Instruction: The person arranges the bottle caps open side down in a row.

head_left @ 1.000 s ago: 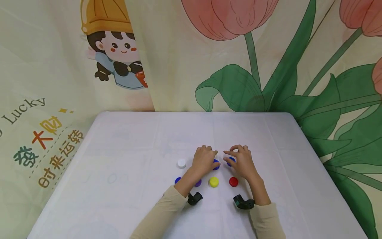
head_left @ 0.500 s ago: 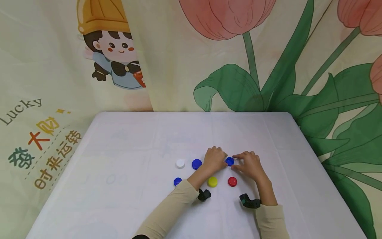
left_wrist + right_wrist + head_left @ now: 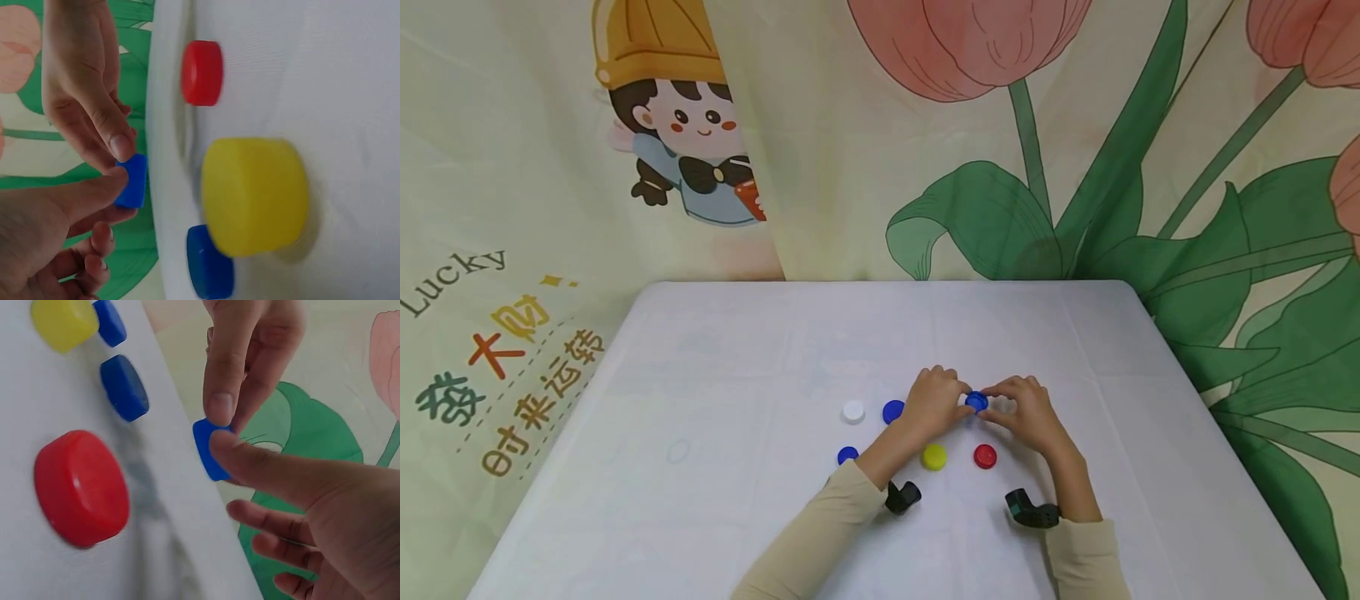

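Note:
Both hands pinch one blue bottle cap between them, thumb and forefinger on each side. My left hand has it from the left and my right hand from the right. Close up, the left wrist view has this blue cap raised off the white cloth, its wall partly behind the fingers. The right wrist view also has the pinched blue cap clear of the table, with the right hand's other fingers spread loosely below. Nearest the hands lie a yellow cap and a red cap.
Left of the left hand are a white cap and two blue caps, one farther back and one nearer. The left hand and forearm hide part of the white-covered table. A printed curtain hangs behind it.
The left hand has moved right to the blue cap by the right hand. Both hands have closed their fingertips on it, and it has risen a little.

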Demonstrator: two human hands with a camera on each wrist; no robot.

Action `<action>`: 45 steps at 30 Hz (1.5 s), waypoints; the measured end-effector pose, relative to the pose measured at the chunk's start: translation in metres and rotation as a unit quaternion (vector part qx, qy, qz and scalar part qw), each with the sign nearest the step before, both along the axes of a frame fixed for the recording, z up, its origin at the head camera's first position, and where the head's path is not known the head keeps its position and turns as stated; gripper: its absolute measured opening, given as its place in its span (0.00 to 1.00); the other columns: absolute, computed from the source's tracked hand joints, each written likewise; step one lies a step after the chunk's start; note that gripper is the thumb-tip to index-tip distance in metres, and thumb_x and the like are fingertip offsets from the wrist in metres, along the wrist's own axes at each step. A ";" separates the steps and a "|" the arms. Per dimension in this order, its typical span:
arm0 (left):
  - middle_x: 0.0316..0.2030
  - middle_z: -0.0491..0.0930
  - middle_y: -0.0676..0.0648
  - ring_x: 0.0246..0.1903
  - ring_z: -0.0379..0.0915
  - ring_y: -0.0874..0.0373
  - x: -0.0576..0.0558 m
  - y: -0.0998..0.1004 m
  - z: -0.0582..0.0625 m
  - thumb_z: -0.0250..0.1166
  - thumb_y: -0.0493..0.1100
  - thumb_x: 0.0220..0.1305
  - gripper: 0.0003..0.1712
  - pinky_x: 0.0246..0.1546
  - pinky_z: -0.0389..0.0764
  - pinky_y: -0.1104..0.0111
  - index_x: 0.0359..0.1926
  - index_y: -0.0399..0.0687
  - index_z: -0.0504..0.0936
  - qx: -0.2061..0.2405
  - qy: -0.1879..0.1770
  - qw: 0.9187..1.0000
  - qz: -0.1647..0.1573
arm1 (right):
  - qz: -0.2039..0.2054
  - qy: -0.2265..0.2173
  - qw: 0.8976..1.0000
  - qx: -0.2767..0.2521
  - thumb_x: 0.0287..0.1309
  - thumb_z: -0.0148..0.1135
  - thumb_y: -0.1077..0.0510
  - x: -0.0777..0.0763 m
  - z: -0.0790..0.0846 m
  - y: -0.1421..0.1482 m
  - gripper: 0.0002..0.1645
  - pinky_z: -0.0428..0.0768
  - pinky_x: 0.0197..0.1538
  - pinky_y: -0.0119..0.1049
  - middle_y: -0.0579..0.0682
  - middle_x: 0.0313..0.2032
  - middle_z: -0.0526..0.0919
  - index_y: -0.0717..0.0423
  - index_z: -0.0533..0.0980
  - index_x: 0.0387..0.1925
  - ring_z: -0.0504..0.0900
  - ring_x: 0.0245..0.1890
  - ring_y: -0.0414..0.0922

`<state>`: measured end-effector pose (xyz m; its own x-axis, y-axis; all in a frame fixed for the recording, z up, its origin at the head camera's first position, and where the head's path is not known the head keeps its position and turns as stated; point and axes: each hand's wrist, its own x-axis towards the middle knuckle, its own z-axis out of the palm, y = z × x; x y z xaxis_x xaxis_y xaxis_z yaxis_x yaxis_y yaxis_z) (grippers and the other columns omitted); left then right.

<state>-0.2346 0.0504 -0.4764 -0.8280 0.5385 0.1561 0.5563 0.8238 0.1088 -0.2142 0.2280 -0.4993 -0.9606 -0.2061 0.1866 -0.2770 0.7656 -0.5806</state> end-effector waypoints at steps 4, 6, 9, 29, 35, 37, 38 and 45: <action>0.29 0.77 0.55 0.30 0.67 0.61 0.004 -0.009 0.014 0.65 0.58 0.55 0.20 0.33 0.65 0.73 0.45 0.54 0.85 0.043 0.006 0.999 -0.015 | -0.004 0.022 0.998 -0.051 0.44 0.73 0.52 0.005 0.012 -0.001 0.21 0.68 0.45 0.49 0.52 0.40 0.79 0.53 0.82 0.42 0.68 0.44 0.48; 0.26 0.75 0.55 0.29 0.66 0.62 0.007 -0.013 0.022 0.64 0.58 0.56 0.21 0.32 0.65 0.73 0.46 0.54 0.84 0.062 0.010 0.998 -0.022 | -0.010 0.035 0.997 -0.072 0.44 0.73 0.51 0.007 0.017 -0.002 0.22 0.70 0.44 0.49 0.52 0.41 0.78 0.53 0.82 0.43 0.68 0.45 0.48; 0.24 0.73 0.56 0.28 0.65 0.63 0.013 -0.017 0.033 0.63 0.57 0.57 0.21 0.31 0.65 0.74 0.48 0.53 0.83 0.086 0.020 0.996 -0.032 | -0.014 0.062 0.993 -0.098 0.44 0.73 0.52 0.012 0.025 -0.004 0.22 0.73 0.42 0.51 0.52 0.41 0.77 0.54 0.82 0.43 0.67 0.45 0.47; 0.18 0.68 0.55 0.22 0.60 0.64 0.036 -0.044 0.045 0.67 0.55 0.54 0.21 0.27 0.63 0.73 0.46 0.49 0.84 0.255 0.012 0.965 -0.058 | 0.035 0.135 0.971 -0.196 0.39 0.72 0.70 0.035 0.049 -0.024 0.19 0.69 0.42 0.46 0.56 0.39 0.77 0.64 0.81 0.39 0.67 0.44 0.47; 0.18 0.68 0.53 0.20 0.62 0.61 0.037 -0.047 0.047 0.67 0.56 0.54 0.21 0.19 0.61 0.74 0.44 0.48 0.85 0.378 -0.170 0.910 0.019 | 0.042 0.129 0.970 -0.202 0.39 0.73 0.68 0.030 0.042 -0.022 0.20 0.69 0.42 0.44 0.50 0.39 0.77 0.59 0.82 0.40 0.66 0.45 0.44; 0.20 0.72 0.53 0.24 0.66 0.60 0.036 -0.047 0.047 0.65 0.58 0.56 0.21 0.22 0.65 0.72 0.43 0.49 0.85 0.402 -0.240 0.882 0.050 | 0.049 0.130 0.968 -0.208 0.39 0.73 0.68 0.031 0.044 -0.024 0.20 0.68 0.42 0.44 0.52 0.39 0.77 0.60 0.82 0.40 0.66 0.45 0.45; 0.22 0.75 0.54 0.26 0.67 0.60 0.036 -0.047 0.047 0.64 0.59 0.56 0.21 0.25 0.67 0.71 0.43 0.49 0.85 0.412 -0.274 0.867 0.063 | 0.052 0.131 0.967 -0.210 0.39 0.73 0.69 0.033 0.047 -0.026 0.20 0.68 0.42 0.44 0.52 0.38 0.77 0.61 0.82 0.40 0.66 0.44 0.46; 0.36 0.82 0.53 0.43 0.71 0.56 0.034 -0.047 0.045 0.64 0.58 0.56 0.20 0.48 0.67 0.53 0.39 0.49 0.86 0.452 -0.389 0.796 0.106 | 0.071 0.137 0.968 -0.199 0.40 0.72 0.70 0.042 0.069 -0.035 0.18 0.68 0.42 0.42 0.55 0.36 0.78 0.66 0.81 0.38 0.67 0.43 0.48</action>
